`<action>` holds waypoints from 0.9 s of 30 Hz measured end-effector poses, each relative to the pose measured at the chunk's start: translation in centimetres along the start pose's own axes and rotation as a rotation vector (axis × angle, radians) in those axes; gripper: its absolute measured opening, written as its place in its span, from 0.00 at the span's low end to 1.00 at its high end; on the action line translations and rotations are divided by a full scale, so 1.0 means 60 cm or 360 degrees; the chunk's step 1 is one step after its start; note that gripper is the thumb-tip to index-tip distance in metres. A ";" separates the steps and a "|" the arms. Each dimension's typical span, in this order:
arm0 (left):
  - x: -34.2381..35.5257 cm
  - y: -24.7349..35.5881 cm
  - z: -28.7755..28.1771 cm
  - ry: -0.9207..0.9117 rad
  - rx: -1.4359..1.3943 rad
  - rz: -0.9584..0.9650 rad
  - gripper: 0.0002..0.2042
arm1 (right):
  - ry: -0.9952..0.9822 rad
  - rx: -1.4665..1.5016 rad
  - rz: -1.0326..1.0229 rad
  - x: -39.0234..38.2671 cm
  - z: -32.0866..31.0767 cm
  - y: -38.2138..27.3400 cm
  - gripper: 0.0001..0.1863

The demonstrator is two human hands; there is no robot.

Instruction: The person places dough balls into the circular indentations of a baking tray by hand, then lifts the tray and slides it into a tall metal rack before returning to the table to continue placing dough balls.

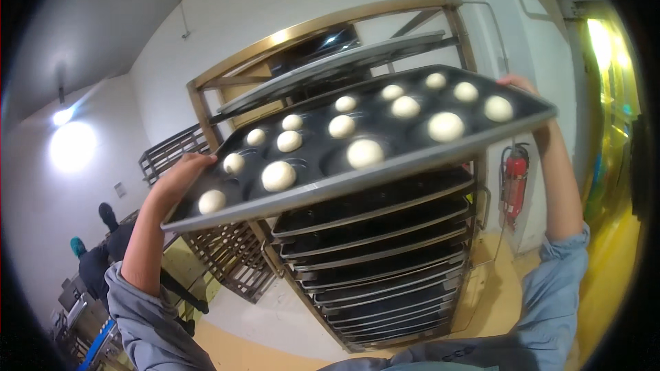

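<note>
The left hand (184, 175) and right hand (524, 84) — fingers clamped on opposite ends — hold the dark tray (390, 133) of 15 dough balls (365, 154) raised before the rack (282, 36). Level, smooth handling should keep the balls from rolling together.

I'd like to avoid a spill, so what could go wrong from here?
The dough balls sit uncovered in round hollows of the black tray; a sharp tip could roll them together. The left hand and right hand grip it at opposite ends, so a slip might drop one side. It appears close to the rack and its upper tray, so it might knock against either.
</note>
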State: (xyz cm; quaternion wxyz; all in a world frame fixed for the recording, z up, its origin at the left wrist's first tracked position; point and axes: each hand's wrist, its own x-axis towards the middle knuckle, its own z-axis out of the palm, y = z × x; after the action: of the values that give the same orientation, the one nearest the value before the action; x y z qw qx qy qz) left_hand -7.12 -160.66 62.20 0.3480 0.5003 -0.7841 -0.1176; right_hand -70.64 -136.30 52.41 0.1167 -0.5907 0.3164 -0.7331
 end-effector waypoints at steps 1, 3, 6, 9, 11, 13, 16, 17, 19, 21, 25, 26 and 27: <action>0.055 -0.037 -0.028 -0.0328 -0.0147 0.0252 0.30 | -0.0106 -0.0153 -0.0119 0.027 -0.006 0.019 0.15; 0.139 -0.051 -0.052 -0.0429 -0.0265 0.0011 0.32 | -0.0150 -0.0429 -0.0233 0.067 0.015 0.031 0.17; 0.203 -0.048 -0.060 -0.0448 -0.0528 -0.0217 0.31 | 0.0027 -0.0391 0.0009 0.091 0.061 0.024 0.23; 0.240 -0.079 -0.023 -0.0413 -0.0354 -0.0013 0.38 | 0.0373 0.0518 0.0619 0.075 0.117 -0.005 0.32; 0.232 -0.086 0.006 -0.0320 -0.0411 0.0043 0.40 | 0.0574 0.0644 0.0488 0.051 0.150 -0.025 0.37; 0.293 -0.172 -0.059 -0.0146 -0.0668 -0.0102 0.40 | 0.0741 0.0945 0.0324 0.038 0.220 -0.045 0.38; 0.331 -0.179 -0.027 -0.0307 -0.0910 -0.0023 0.38 | 0.0906 0.0938 0.0070 0.036 0.238 -0.058 0.44; 0.335 -0.178 -0.019 -0.0375 -0.1019 0.0035 0.37 | 0.0921 0.0932 -0.0013 0.035 0.252 -0.056 0.45; 0.317 -0.187 -0.019 -0.0435 -0.1165 0.0024 0.32 | 0.0954 0.0825 -0.0085 0.026 0.269 -0.041 0.45; 0.285 -0.192 -0.050 -0.0510 -0.1262 0.0088 0.30 | 0.0980 0.0799 -0.0117 0.022 0.276 -0.027 0.45; 0.171 -0.172 -0.149 0.0882 -0.0881 0.0620 0.33 | 0.1115 0.0868 -0.0117 0.045 0.281 -0.017 0.37; 0.136 -0.108 -0.119 0.1028 -0.0730 0.0690 0.31 | 0.1130 0.0790 -0.0194 0.049 0.268 -0.004 0.35; 0.105 -0.041 -0.070 0.1174 -0.0589 0.0754 0.30 | 0.1139 0.0700 -0.0272 0.057 0.257 0.011 0.33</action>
State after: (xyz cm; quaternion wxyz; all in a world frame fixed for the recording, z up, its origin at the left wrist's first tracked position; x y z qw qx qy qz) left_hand -4.25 -166.56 66.63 0.7038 0.2458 -0.6664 0.0128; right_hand -57.26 -143.72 56.30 0.0616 -0.2843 0.1232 -0.9488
